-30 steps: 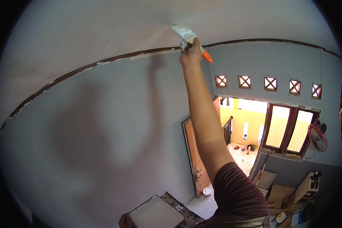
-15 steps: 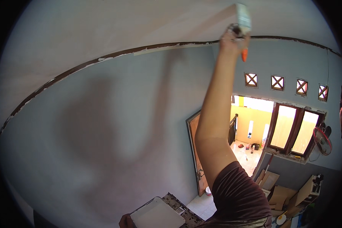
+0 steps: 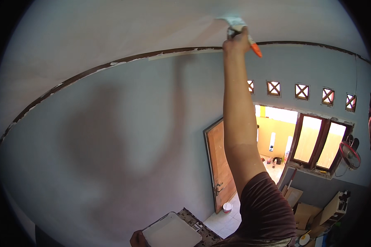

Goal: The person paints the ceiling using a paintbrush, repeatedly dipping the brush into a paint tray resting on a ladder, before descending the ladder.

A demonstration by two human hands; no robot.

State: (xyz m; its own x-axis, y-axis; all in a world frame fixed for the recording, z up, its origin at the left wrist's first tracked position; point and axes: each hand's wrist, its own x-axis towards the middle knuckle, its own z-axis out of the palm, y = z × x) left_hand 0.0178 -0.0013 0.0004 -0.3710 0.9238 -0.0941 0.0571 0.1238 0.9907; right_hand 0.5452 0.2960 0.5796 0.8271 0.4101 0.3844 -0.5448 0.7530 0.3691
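Overhead, my right hand (image 3: 237, 40) is closed around a paintbrush (image 3: 236, 27) with an orange-tipped handle. Its pale bristles bend against the whitish ceiling (image 3: 132, 24), and the handle slants down to the right. Low in the picture, my left hand (image 3: 137, 238) grips the left edge of a white rectangular paint tray (image 3: 187, 226). White paint seems to cover the inside of the tray. Only part of the left hand shows there; the rest is hidden behind the tray or cut off by the picture's edge.
A dark, paint-smeared trim strip (image 3: 127, 57) runs between ceiling and pale blue wall (image 3: 152, 107). Beside the tray is a stained dark board (image 3: 189, 216). Below are an open wooden door (image 3: 220, 156), a white bucket (image 3: 227, 207), a wall fan (image 3: 349, 154) and cardboard (image 3: 307, 214).
My right hand has moved left with the paintbrush. The brush has gone from upright to leaning left, its bristles now bent on the ceiling. My left hand and the tray have hardly moved.
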